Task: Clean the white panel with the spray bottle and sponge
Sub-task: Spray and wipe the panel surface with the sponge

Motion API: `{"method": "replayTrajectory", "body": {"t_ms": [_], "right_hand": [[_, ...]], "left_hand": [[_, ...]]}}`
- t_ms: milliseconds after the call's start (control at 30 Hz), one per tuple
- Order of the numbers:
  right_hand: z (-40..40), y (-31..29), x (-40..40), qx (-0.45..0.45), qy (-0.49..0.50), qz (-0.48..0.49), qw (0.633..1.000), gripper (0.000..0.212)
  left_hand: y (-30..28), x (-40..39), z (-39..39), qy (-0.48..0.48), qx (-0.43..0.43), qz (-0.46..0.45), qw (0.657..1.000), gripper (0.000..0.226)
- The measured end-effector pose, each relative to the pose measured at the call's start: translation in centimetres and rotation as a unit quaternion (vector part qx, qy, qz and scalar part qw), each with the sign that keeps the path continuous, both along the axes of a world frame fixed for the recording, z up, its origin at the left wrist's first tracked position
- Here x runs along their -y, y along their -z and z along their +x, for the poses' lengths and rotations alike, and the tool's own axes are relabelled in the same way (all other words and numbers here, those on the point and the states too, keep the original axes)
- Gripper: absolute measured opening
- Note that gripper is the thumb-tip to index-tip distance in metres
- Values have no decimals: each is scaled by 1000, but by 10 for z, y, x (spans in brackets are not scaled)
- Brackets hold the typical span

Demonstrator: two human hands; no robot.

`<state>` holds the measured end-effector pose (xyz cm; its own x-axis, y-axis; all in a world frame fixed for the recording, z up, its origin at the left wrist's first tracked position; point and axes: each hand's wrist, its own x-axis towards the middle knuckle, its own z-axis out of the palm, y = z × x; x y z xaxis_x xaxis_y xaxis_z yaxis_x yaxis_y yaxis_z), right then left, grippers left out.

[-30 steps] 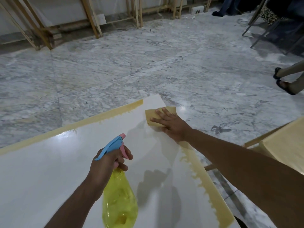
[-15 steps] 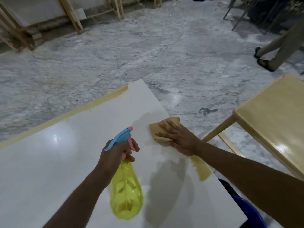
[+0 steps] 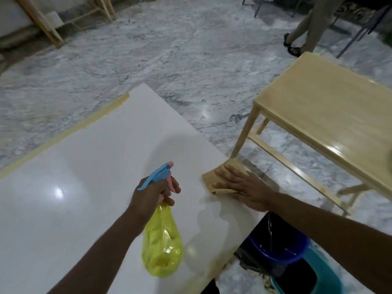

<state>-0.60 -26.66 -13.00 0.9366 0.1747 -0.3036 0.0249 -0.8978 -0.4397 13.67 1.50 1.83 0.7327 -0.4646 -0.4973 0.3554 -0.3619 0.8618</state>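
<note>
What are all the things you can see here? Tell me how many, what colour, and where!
white panel: 1, white with a tan strip on its far edge, fills the lower left
spray bottle: 1, yellow with blue and pink top, held over the panel
sponge: 1, tan, flat at the panel's right edge
wooden table: 1, light wood, at the right
bucket: 1, blue, on the floor below the panel's right corner
floor: grey marble, all around
other person's legs: 2, top right
left hand: 1, grips the bottle's neck
right hand: 1, presses flat on the sponge
</note>
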Motion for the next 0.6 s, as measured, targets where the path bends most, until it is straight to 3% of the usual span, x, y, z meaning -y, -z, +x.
{"method": "replayTrajectory", "body": {"t_ms": [200, 300, 467, 500, 533, 600], "right_hand": [[-89, -6, -3, -20, 66, 41, 997, 50], [-124, -7, -9, -21, 109, 88, 990, 46], [-160, -14, -26, -30, 222, 147, 963, 47], [-165, -15, -29, -51, 282, 181, 941, 47], [-168, -18, -33, -73, 364, 244, 896, 45], [-178, -25, -48, -68, 500, 380, 775, 50]], "left_hand": [[-3, 1, -43, 23, -6, -8, 1000, 29], [-6, -3, -62, 41, -11, -15, 999, 42], [-16, -20, -86, 62, -4, -16, 998, 46], [-18, -25, -91, 66, -4, -19, 998, 45], [-20, -30, -95, 73, -2, -17, 997, 40], [-27, -44, -103, 84, 0, -15, 996, 36]]}}
